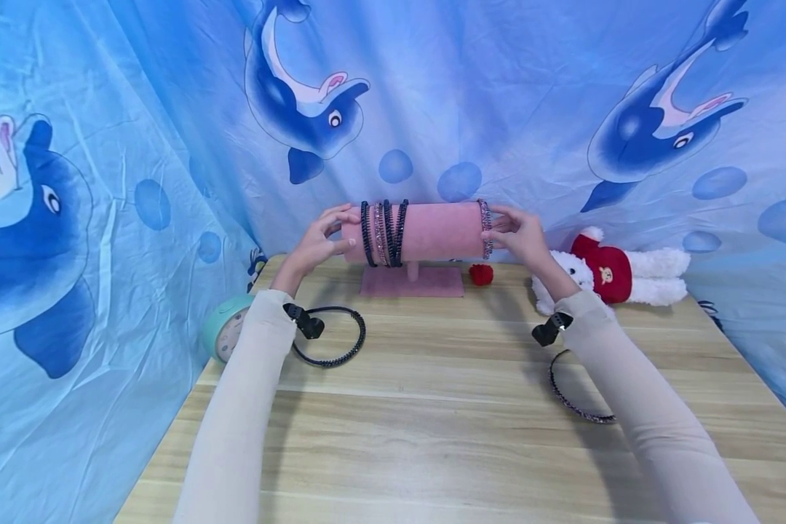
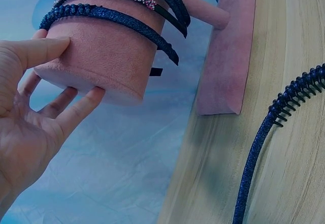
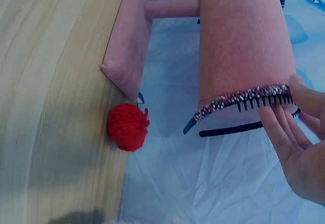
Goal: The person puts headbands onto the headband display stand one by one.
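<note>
A pink padded roll stand (image 1: 435, 231) lies crosswise on its post and base at the back of the table. Around its left part sit several headbands (image 1: 385, 233), dark blue ones and a glittery pink one. My left hand (image 1: 314, 244) holds the roll's left end, thumb (image 2: 48, 51) on the side and fingers against the end. At the right end, my right hand (image 1: 526, 236) pinches a glittery toothed headband (image 3: 244, 97) between thumb and fingers. This headband stands at the roll's rim, its two dark tips pointing toward the base.
A dark blue headband (image 1: 360, 336) lies on the table at left, a glittery one (image 1: 573, 409) at right under my forearm. A red yarn ball (image 1: 481, 274) sits beside the base. A white plush toy in red (image 1: 612, 273) and a mint-green round object (image 1: 225, 327) flank the stand.
</note>
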`<state>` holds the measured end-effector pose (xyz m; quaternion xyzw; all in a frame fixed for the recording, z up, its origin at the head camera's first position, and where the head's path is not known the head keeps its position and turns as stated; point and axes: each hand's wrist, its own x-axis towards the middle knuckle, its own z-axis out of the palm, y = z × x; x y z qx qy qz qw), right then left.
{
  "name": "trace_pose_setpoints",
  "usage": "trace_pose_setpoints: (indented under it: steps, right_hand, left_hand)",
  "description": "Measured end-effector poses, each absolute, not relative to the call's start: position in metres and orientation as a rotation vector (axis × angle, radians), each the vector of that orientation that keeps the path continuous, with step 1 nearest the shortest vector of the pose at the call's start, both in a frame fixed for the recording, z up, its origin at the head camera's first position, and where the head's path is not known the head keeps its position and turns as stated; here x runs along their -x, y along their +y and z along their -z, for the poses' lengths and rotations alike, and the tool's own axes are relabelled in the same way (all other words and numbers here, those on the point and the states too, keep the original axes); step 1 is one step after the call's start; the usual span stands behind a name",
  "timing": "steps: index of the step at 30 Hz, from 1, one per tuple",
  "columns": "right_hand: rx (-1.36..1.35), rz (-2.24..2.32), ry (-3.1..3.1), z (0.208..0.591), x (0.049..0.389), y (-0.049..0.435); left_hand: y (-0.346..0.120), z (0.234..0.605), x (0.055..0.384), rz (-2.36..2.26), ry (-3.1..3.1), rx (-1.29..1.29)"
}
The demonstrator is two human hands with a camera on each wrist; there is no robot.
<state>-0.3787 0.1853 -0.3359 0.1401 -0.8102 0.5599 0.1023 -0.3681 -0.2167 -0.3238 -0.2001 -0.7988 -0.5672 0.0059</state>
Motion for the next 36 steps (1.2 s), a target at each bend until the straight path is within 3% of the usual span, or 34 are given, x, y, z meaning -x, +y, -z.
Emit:
trace_pose_setpoints:
  steps: [16,23,36]
  right_hand:
    - [-0.751,-1.333,-2.601,0.322,0.38,0.191]
    - [-0.775,-1.387,-2.632,0.324,0.391,0.196]
    - [-0.808,-1.298,-2.694,0.321,0.395,0.197]
  left_hand:
    - [-0.216,0.323,0.368,1.769,-2.487,0.64]
    - [-0.223,0.345,0.39,1.719,-2.467,0.649]
    - [-0.219,0.336,0.384,1.768,-2.493,0.611]
